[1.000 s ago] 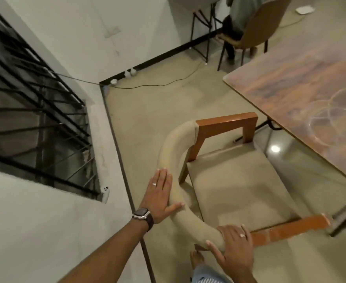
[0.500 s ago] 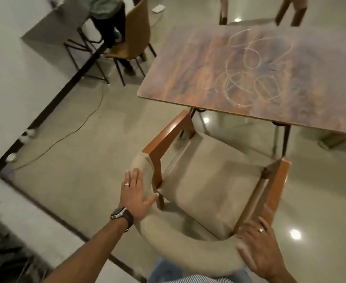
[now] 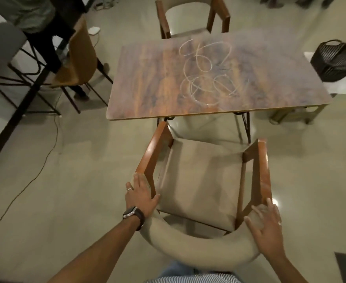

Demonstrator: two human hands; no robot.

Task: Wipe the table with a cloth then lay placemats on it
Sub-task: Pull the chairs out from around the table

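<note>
we are noting the left hand lying flat, fingers straight, against the left end of the padded backrest of the near chair, thumb hooked inside it; the right hand is pressing the right end, fingers spread and loosely bent. the table is standing just beyond the chair, its wooden top bearing looping pale scribbles, with a far chair behind it.

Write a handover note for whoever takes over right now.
Left hand: flat against the left end of the armchair's padded backrest.
Right hand: fingers spread on its right end.
The armchair faces the wooden table, seat not tucked under.
Done: nothing; white scribble marks cover the tabletop.
Left: wipe, then lay placemats. No cloth or placemats in view.
</note>
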